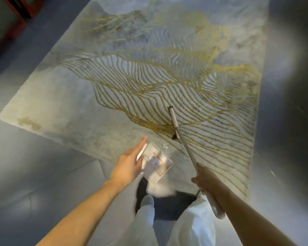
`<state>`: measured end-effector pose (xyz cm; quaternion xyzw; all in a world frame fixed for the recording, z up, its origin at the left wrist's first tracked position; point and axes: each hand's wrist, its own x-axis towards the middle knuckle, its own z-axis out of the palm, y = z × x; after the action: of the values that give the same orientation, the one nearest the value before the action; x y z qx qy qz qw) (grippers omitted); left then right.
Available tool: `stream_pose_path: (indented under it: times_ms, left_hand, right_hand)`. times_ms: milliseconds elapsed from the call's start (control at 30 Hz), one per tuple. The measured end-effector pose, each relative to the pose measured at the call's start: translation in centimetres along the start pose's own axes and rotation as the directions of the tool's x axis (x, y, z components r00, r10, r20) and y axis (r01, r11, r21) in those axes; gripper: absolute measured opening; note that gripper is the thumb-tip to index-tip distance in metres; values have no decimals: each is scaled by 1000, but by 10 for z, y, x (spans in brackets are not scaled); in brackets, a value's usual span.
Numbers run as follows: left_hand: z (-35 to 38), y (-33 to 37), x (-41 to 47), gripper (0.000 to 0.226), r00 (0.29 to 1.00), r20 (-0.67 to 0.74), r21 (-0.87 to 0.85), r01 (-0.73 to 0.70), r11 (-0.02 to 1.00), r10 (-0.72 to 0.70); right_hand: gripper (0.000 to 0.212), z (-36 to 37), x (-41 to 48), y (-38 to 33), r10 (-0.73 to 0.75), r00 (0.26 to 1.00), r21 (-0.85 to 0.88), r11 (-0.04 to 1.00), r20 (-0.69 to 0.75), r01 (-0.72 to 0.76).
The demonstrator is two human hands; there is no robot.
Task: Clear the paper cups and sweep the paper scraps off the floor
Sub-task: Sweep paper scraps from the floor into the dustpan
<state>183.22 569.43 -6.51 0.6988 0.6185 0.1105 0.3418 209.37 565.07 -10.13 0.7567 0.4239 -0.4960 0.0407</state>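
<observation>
White plastic makes up the dustpan (156, 162), which sits tilted at the near edge of a pale grey rug (78, 103) patterned with gold wavy lines. The left hand (130, 164) reaches down beside it with its fingers (142, 142) straight and spread loosely, lying along the dustpan's slim upright handle; whether they actually touch it I cannot tell. The right hand (202, 180) has its fingers wrapped round the long pale handle of a broom (187, 151), held at a slant. The broom head (172, 121) rests on the rug just beyond the dustpan, dark bristles showing at both ends. A few small white paper scraps (165, 147) lie on the rug between the broom head and the dustpan's mouth. Around the rug runs a grey floor (43, 174). Below, white trousers (194, 224) stand over a dark mat (167, 206).
</observation>
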Motion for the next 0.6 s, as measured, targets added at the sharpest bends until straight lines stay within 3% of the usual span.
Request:
stream_pose_path:
  times_ms: [167,367,600]
  left_hand:
    - [-15,-15,27,77,998,-61,19,-20,1000,21]
    - [-26,-13,28,71,998,-70,51,2,999,2]
    - [-45,-22,-3,68,999,-37,-36,37,999,-39]
  right_hand:
    - [65,29,-15,-11,83,994,-46,996,73,-80]
    - [77,37,-66,-18,72,937,-41,997,341,-61]
    - [65,4,-108,-24,6,957,-33,999,291,4]
